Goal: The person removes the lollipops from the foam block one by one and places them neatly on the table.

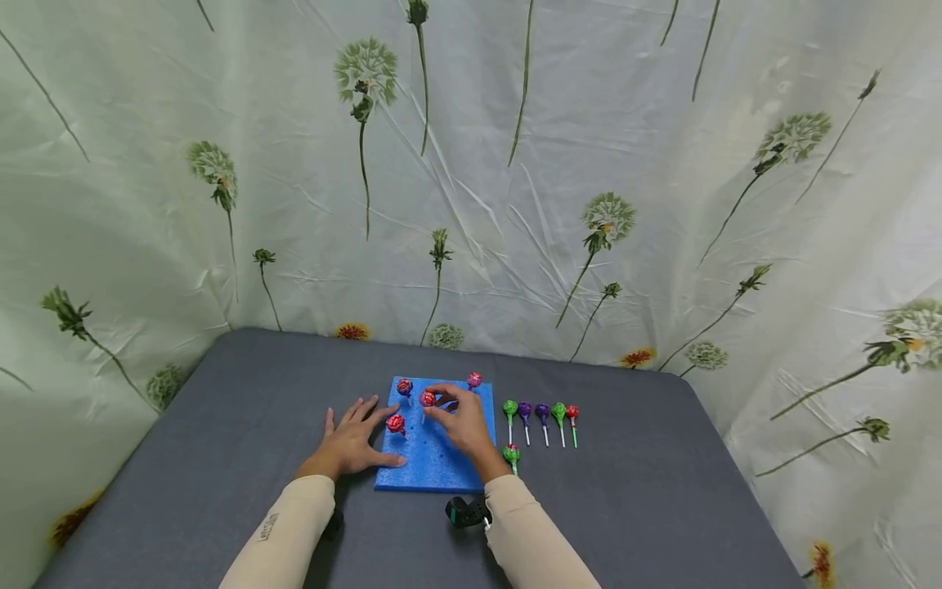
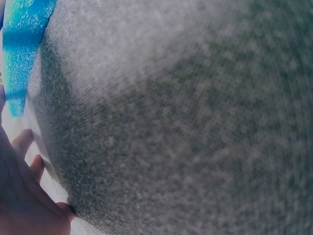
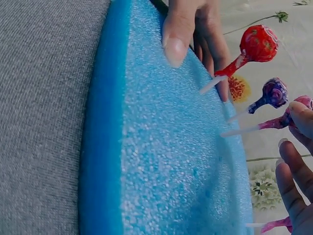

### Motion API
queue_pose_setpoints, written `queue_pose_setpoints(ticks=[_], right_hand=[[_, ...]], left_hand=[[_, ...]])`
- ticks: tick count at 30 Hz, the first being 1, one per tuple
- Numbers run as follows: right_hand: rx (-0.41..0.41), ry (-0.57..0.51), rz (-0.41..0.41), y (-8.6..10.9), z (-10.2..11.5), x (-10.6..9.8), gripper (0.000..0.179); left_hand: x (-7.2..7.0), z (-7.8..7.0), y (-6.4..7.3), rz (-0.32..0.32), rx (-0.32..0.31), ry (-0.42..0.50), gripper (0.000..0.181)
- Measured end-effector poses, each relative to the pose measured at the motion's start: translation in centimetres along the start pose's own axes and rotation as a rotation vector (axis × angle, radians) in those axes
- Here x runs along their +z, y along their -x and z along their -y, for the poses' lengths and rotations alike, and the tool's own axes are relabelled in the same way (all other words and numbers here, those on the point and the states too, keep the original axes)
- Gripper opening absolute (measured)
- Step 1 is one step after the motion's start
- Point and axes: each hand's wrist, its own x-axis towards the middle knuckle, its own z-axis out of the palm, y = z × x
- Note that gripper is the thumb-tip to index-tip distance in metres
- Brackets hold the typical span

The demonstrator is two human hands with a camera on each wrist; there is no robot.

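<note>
My right hand (image 1: 465, 421) pinches a pink lollipop (image 1: 428, 398) by its wrapped head between thumb and fingers. In the right wrist view its white stick meets the blue foam board (image 3: 161, 161). My left hand (image 1: 349, 446) lies spread at the board's left side, with thumb and index finger over its edge. A red lollipop (image 1: 396, 424) and a dark purple-and-red lollipop (image 1: 405, 387) stand tilted in the board near that hand. Behind my right hand, another pink lollipop (image 1: 474, 379) stands at the back right corner. The left wrist view shows mostly grey cloth.
Right of the board, a row of lollipops lies on the grey table (image 1: 625, 491): green (image 1: 510, 406), purple (image 1: 542, 411) and red (image 1: 572, 411) among them. One green-and-red lollipop (image 1: 511, 454) lies nearer, by my right wrist. A flower-patterned curtain (image 1: 486, 196) hangs behind the table.
</note>
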Motion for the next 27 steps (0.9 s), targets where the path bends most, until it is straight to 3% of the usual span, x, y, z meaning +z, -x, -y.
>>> queue_pose_setpoints(ticks=[8,27], right_hand=[[0.002,-0.084,-0.064,0.4,0.3,-0.7,0.025],[0.060,-0.102,-0.087,2.8,-0.8,-3.0,0.027]], left_hand=[[-0.1,-0.1,0.1,0.006,-0.003,0.007,0.102],[-0.1,-0.3,0.2,-0.006,0.010,0.025,0.102]])
